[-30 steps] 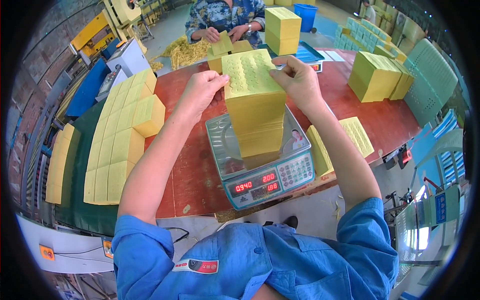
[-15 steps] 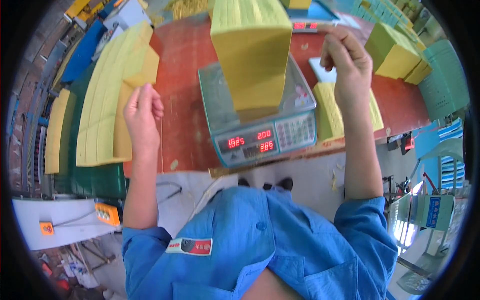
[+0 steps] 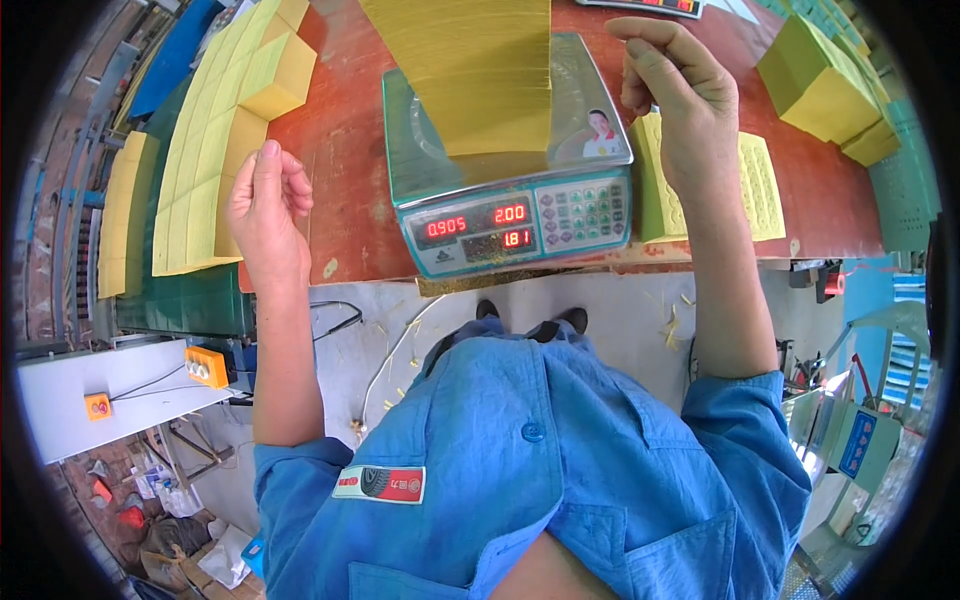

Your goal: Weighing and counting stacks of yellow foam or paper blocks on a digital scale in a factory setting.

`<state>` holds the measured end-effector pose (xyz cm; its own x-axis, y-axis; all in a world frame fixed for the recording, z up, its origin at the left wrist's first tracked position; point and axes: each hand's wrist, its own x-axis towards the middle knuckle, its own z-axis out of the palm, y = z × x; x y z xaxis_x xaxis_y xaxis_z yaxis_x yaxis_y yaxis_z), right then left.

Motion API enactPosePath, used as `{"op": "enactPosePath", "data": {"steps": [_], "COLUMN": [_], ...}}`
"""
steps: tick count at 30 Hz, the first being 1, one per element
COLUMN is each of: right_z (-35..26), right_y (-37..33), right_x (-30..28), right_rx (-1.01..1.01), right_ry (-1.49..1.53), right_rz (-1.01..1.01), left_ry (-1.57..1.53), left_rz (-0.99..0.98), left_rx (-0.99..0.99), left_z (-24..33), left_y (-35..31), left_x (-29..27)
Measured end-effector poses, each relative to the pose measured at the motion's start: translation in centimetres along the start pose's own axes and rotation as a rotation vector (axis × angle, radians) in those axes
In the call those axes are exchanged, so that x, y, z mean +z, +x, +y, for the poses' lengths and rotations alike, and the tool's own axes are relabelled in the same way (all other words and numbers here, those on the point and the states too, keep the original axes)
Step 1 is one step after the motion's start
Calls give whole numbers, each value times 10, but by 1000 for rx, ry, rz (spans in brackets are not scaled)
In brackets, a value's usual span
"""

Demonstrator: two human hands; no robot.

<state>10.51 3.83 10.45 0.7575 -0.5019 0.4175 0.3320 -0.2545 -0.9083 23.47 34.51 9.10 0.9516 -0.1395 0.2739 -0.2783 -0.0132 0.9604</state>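
A tall stack of yellow paper sheets [image 3: 480, 80] stands on the pan of a teal-and-silver digital scale [image 3: 430, 185]; its top runs out of the picture. My left hand [image 3: 270, 205] hovers left of the scale, near a long row of yellow paper stacks [image 3: 215, 140]. Its fingers are curled, the thumb lies against them, and nothing shows in them. To the right of the scale my right hand [image 3: 690, 100] is raised over a low yellow block with a bumpy top [image 3: 755, 190]. Its index finger stretches forward, apart from the thumb, and it holds nothing.
More yellow stacks [image 3: 820, 85] sit at the far right of the red table [image 3: 345, 150]. Part of a second scale [image 3: 650, 5] shows at the back. Below left is a white bench [image 3: 150, 400] with orange switch boxes [image 3: 205, 367]. Scraps and a cable [image 3: 395, 345] lie on the floor.
My view has tipped toward my body, so the scale and stack sit higher in the picture. The scale's red digits have changed. Both hands keep nearly the same pose.
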Motion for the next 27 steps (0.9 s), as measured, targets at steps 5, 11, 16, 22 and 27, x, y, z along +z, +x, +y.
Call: {"op": "enactPosePath", "data": {"steps": [5, 11, 16, 22, 27], "right_z": [9, 6, 74, 121, 115], "right_y": [6, 11, 56, 83, 56], "right_x": [-1, 10, 30, 69, 66], "right_rx": [-2, 46, 92, 467, 341], "right_ry": [41, 41, 114, 449, 412], "right_rz": [-5, 24, 220, 13, 41], "left_ry": [-18, -74, -317, -273, -285], "left_rz": [0, -70, -256, -678, -786], "left_rx": [-5, -42, -393, -464, -523], "left_z": [-1, 2, 7, 21, 41], "left_y": [5, 24, 78, 132, 109], "left_x": [7, 1, 46, 88, 97]}}
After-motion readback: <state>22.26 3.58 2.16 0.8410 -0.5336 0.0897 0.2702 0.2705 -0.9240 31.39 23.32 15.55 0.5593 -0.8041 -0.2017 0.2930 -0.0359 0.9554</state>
